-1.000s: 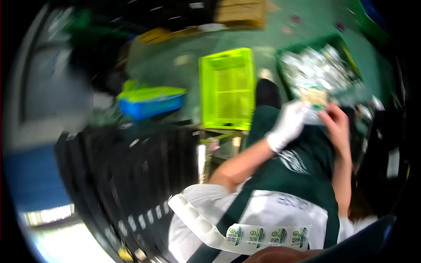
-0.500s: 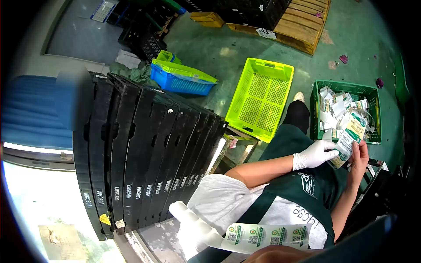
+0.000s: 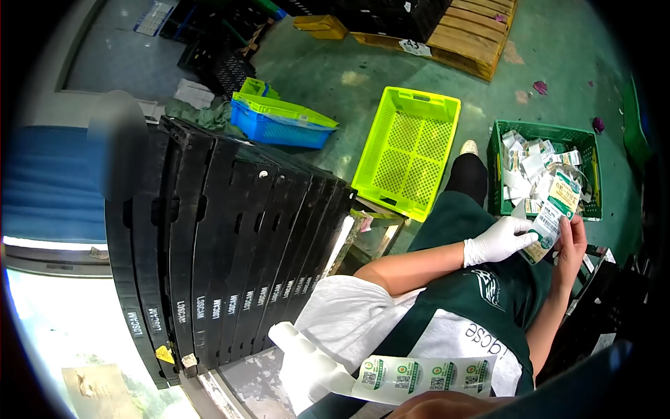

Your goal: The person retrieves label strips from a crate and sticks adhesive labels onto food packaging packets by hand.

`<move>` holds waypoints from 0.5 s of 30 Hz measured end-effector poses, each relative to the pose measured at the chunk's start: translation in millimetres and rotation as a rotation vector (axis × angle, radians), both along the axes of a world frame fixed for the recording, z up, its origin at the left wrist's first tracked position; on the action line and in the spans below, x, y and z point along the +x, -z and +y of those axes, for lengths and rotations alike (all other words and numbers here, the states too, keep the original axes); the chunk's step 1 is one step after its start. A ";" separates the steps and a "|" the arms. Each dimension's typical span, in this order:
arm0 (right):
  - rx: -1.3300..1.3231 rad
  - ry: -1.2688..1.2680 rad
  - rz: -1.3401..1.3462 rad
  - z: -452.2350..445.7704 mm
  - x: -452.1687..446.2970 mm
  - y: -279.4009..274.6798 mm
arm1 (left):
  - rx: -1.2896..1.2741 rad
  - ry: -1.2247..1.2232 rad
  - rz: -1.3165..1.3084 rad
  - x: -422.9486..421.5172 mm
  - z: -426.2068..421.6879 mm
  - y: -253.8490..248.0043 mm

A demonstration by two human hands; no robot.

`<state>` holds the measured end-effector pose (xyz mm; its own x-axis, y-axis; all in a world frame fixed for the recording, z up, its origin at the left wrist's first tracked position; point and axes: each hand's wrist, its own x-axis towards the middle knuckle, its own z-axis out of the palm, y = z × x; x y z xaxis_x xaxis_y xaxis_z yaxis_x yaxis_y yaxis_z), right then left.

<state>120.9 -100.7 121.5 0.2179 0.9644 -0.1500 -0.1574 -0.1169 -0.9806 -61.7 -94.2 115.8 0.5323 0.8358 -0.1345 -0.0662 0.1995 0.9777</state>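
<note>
A: What is the gloved left hand (image 3: 499, 241) doing?

B: Its grip is pinching the left edge of a printed label strip (image 3: 550, 220), near the lower end.

A: And the right hand (image 3: 571, 244)?

B: It is working bare, and its grip is pinching the strip's right edge between thumb and fingers.

A: So where is the strip?

B: It is slanting between the two hands, above the dark green apron (image 3: 513, 272). Its upper end is overlapping the dark green crate (image 3: 548, 127) in view; whether it is touching the crate, I cannot tell.

A: What is that crate holding?

B: Loose white and green labels (image 3: 534, 164) are lying heaped inside.

A: Anything else nearby?

B: A lime-green crate (image 3: 417, 143) is sitting just left of the person's leg. Farther left, black folded crates (image 3: 237, 237) are standing side by side, and a blue crate (image 3: 279, 130) is resting beyond them.
</note>
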 end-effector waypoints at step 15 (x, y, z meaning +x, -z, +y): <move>0.101 -0.018 0.064 -6.2 0.3 -0.5 | -0.084 -0.019 0.109 7.4 -7.6 2.9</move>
